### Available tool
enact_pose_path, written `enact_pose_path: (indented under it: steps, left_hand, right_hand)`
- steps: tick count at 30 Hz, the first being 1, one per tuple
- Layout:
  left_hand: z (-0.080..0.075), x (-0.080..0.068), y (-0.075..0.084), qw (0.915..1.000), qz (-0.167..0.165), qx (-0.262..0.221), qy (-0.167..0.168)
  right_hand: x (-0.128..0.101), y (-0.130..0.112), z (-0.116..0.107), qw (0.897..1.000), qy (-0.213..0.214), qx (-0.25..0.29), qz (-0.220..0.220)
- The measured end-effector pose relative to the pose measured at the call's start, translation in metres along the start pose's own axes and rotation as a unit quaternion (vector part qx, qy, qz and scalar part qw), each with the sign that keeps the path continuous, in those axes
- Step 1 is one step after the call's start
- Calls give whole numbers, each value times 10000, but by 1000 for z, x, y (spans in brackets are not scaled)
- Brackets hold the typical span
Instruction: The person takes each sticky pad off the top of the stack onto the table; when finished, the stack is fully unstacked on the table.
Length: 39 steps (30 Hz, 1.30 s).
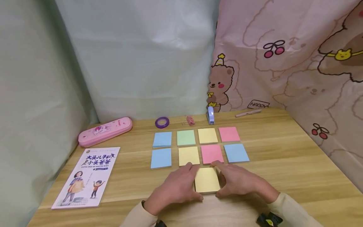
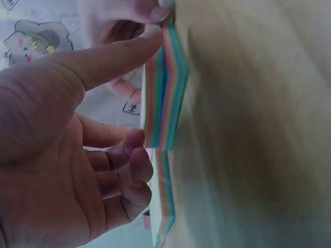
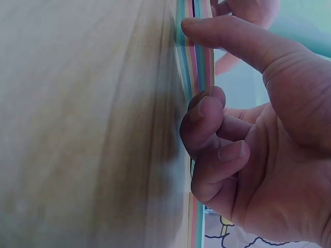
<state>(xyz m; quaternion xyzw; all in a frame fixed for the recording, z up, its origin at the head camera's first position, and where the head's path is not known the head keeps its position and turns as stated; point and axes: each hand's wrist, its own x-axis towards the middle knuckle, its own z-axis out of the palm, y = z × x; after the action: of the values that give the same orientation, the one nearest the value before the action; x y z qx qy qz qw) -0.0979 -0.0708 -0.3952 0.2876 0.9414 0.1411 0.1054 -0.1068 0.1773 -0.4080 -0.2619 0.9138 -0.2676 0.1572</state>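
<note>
A sticky-note pad with a yellow top sheet [image 1: 207, 179] lies flat on the wooden table [image 1: 297, 164], just in front of the grid. My left hand [image 1: 175, 186] grips its left side, thumb at the near corner and forefinger at the far corner. My right hand [image 1: 241, 181] grips the right side in the same way. The left wrist view shows the pad's striped edge [image 2: 164, 88] with the left thumb [image 2: 119, 57] on it and the other fingers curled. In the right wrist view the right thumb [image 3: 232, 39] lies on the pad [image 3: 195, 51] and curled fingers press its side.
Beyond the hands lie two rows of pads: blue [image 1: 162, 139], green [image 1: 186, 137], yellow [image 1: 207, 135], pink [image 1: 229, 134], then blue [image 1: 161, 157], yellow [image 1: 188, 155], pink [image 1: 212, 153], blue [image 1: 236, 152]. A book [image 1: 86, 177] and pink pencil case [image 1: 105, 131] lie left. Curtains enclose the table.
</note>
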Motion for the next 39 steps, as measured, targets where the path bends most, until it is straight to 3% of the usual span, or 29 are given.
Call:
enact_pose_path:
  steps: [19, 28, 39]
  left_hand:
    - [7, 4, -1, 9997, -256, -8, 16]
    - [4, 3, 2, 9989, -390, -244, -133]
    - [5, 1, 0, 9986, -460, -241, -18]
  right_hand:
    - [-1, -1, 0, 9991, 46, -404, 157]
    - [0, -2, 0, 9989, 2, -404, 216]
    - [0, -1, 1, 9992, -11, -347, 207]
